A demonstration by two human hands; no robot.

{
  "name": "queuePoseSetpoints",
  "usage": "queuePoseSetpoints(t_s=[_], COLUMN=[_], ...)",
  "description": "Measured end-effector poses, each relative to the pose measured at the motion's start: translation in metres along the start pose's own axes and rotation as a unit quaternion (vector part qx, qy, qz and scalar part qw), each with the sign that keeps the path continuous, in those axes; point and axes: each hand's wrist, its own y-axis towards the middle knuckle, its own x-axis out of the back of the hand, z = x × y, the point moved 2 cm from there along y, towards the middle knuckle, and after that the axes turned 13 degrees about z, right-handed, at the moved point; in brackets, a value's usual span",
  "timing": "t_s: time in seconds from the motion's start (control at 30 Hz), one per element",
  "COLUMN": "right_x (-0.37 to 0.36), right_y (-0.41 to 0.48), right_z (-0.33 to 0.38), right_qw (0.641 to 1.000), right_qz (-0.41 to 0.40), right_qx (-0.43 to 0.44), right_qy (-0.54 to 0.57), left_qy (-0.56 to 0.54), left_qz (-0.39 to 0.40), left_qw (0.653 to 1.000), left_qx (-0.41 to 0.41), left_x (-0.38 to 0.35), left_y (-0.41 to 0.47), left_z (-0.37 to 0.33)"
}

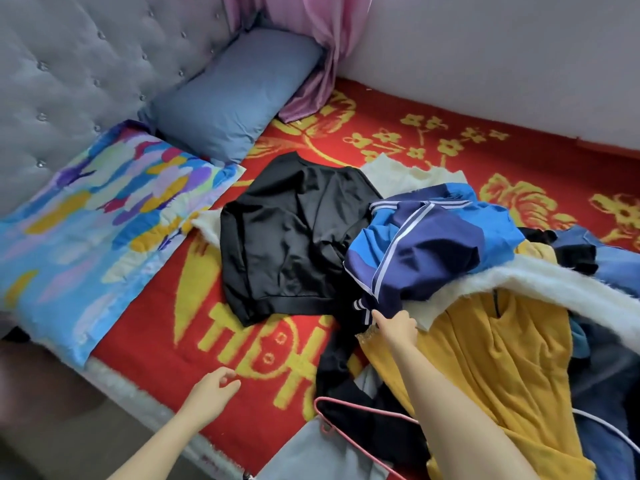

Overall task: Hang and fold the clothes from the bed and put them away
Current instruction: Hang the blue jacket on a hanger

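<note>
I think I am pulling out the next thing to fold: my right hand (398,327) pinches the blue jacket (433,244) on the pile (502,358) just past it, my left hand (214,393) is loose and empty, and should come help lift.

Your 12 o'clock: black top (287,237), smooth cloth with a sheen. Under it, red blanket (221,327), matt, fuzzy weave. Your 3 o'clock: blue jacket (433,244), smooth cloth; white trim (554,282), fluffy pile.
</note>
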Motion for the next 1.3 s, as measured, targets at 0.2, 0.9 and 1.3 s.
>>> queuePoseSetpoints(t_s=[0.2, 0.9, 1.3], right_x=[0.010, -0.018, -0.002], right_y=[0.042, -0.052, -0.189], right_z=[0.004, -0.126, -0.090], right_qw=[0.998, 0.744, 0.874], right_qz=[0.024, -0.102, -0.266], right_qx=[-0.007, -0.032, 0.039], right_qy=[-0.056, 0.659, 0.405], left_qy=[-0.001, 0.048, 0.091], left_qz=[0.034, 0.171, 0.281], left_qw=[0.999, 0.984, 0.940], left_qx=[-0.002, -0.034, -0.169], left_x=[-0.018, -0.026, -0.027], left_y=[0.008, 0.019, -0.012], left_z=[-0.017, -0.064, -0.067])
